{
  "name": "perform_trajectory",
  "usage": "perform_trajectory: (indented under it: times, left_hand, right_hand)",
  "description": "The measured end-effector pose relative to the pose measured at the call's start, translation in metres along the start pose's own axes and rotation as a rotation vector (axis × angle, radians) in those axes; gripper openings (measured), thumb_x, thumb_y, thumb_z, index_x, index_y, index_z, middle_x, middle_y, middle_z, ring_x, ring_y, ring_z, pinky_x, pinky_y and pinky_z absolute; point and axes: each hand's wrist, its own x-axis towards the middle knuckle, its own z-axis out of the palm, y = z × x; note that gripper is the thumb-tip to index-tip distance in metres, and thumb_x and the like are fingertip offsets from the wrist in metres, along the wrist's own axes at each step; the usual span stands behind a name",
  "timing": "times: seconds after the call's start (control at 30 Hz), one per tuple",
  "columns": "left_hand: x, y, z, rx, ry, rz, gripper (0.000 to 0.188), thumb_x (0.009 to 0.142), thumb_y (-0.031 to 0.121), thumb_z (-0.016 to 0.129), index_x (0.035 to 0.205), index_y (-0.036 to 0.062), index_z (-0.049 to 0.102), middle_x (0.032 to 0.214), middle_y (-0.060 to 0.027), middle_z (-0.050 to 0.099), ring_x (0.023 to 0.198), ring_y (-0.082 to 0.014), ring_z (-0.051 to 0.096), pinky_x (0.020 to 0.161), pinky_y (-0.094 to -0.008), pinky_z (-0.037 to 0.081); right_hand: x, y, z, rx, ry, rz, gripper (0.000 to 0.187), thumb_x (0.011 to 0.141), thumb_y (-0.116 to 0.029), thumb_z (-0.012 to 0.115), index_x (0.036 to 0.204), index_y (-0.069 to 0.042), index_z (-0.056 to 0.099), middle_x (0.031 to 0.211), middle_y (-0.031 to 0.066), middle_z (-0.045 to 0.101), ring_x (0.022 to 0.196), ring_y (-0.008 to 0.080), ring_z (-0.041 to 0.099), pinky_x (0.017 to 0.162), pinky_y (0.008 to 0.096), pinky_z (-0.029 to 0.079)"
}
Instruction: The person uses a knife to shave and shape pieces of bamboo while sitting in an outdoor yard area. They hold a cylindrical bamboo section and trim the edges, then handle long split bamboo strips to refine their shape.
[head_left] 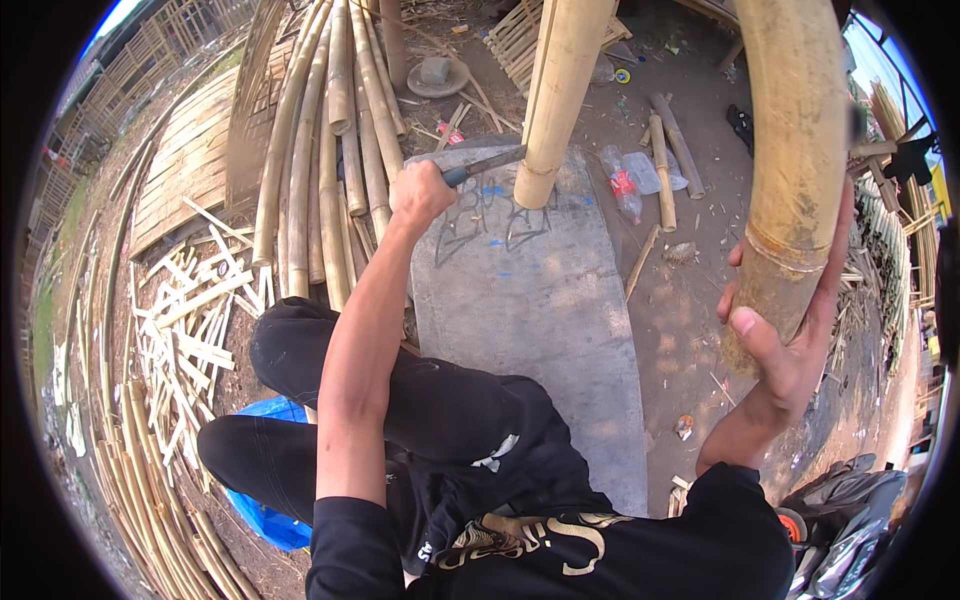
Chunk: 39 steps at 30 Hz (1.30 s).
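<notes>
My left hand [421,194] is closed round the dark handle of a knife [492,163]. Its blade points right and reaches the lower part of an upright bamboo pole [563,90]; whether the edge has entered the bamboo I cannot tell. A lengthwise split line runs down that pole, whose lower end meets the grey slab [530,330]. On the right, my right hand [785,350] grips the lower end of a thick bamboo length [793,140], thumb in front and fingers around it. This piece is raised close to the camera, and its upper end leaves the view.
Long bamboo poles [330,150] lie at the far left, with split strips [200,320] nearer. Beyond the slab's right side are a plastic bottle [624,185] and short bamboo pieces [664,170]. A blue sheet [265,515] lies under my legs.
</notes>
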Motion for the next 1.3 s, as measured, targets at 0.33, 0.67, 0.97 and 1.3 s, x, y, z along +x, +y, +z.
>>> perform_trajectory:
  times: [0.33, 0.67, 0.97, 1.3]
  left_hand:
    - [-0.029, -0.139, -0.060, 0.125, 0.023, -0.041, 0.025, 0.075, 0.020, 0.068, 0.089, 0.0029, 0.080, 0.082, -0.0273, 0.071, 0.079, -0.0427, 0.071, 0.080, -0.0480, 0.057]
    - [-0.048, -0.172, -0.043, 0.072, 0.039, -0.197, 0.028, 0.078, 0.026, 0.069, 0.092, 0.0030, 0.079, 0.085, -0.0257, 0.072, 0.084, -0.0413, 0.072, 0.082, -0.0483, 0.057]
    - [-0.025, -0.152, -0.048, 0.060, 0.005, -0.074, 0.025, 0.074, 0.015, 0.066, 0.091, 0.0031, 0.080, 0.080, -0.0267, 0.070, 0.078, -0.0409, 0.072, 0.080, -0.0481, 0.057]
    - [-0.004, -0.113, -0.081, 0.300, 0.120, 0.153, 0.019, 0.067, 0.008, 0.062, 0.078, 0.0001, 0.076, 0.077, -0.0238, 0.072, 0.075, -0.0407, 0.073, 0.074, -0.0454, 0.059]
  right_hand:
    - [0.022, 0.063, 0.045, 0.039, 0.128, -0.137, 0.107, 0.078, -0.017, 0.077, 0.164, -0.011, 0.012, 0.123, 0.0178, 0.054, 0.091, 0.0222, 0.064, 0.069, 0.0334, 0.057]
    - [0.142, 0.083, 0.059, 0.157, -0.117, -0.332, 0.079, 0.088, -0.010, 0.071, 0.155, -0.004, 0.030, 0.105, 0.0216, 0.064, 0.073, 0.0245, 0.067, 0.066, 0.0362, 0.059]
    - [0.125, 0.131, 0.095, -0.294, 0.161, -0.509, 0.082, 0.083, -0.009, 0.074, 0.153, -0.005, 0.032, 0.104, 0.0169, 0.063, 0.072, 0.0220, 0.067, 0.065, 0.0327, 0.058]
    - [0.111, 0.136, 0.075, 0.087, -0.250, 0.271, 0.069, 0.083, -0.009, 0.075, 0.143, -0.004, 0.041, 0.106, 0.0143, 0.062, 0.071, 0.0184, 0.066, 0.062, 0.0303, 0.057]
